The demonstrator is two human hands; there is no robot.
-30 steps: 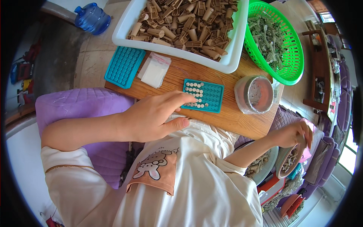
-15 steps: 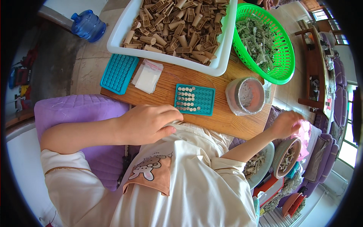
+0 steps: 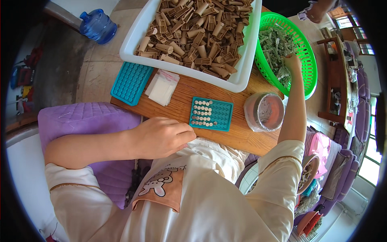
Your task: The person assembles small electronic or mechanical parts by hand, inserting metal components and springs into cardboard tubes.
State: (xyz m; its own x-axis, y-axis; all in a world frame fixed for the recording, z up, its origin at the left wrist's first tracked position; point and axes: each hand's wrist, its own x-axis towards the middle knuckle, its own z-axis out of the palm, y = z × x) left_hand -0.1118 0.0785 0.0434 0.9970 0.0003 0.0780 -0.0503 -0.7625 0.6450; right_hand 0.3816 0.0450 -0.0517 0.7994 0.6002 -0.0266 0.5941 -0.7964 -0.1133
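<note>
My right hand (image 3: pixel 293 63) is inside the green basket (image 3: pixel 309 72), at the small clear plastic packets (image 3: pixel 276 40) heaped there; its fingers are too small and covered to read. Near the table's front edge rests my left hand (image 3: pixel 169 136), fingers curled and closed toward the thumb. Whatever it holds, if anything, is hidden. Just beyond it lies a teal tray (image 3: pixel 222 113) of round hollows, its left part filled with rows of small pale discs. A clear tub (image 3: pixel 253 111) with greyish contents stands between the tray and my right forearm.
A white bin (image 3: pixel 129 44) heaped with brown half-tube pieces (image 3: pixel 197 36) fills the table's far side. To the left lie a second teal tray (image 3: pixel 131 82) and white plastic bags (image 3: pixel 163 88). Another person's hand (image 3: pixel 317 11) shows at the far right. A blue water jug (image 3: pixel 98 27) stands on the floor.
My right hand has swung from beside the pink bag at the right, forward and up into the green basket. The left hand stays by the table edge. The view has shifted slightly.
</note>
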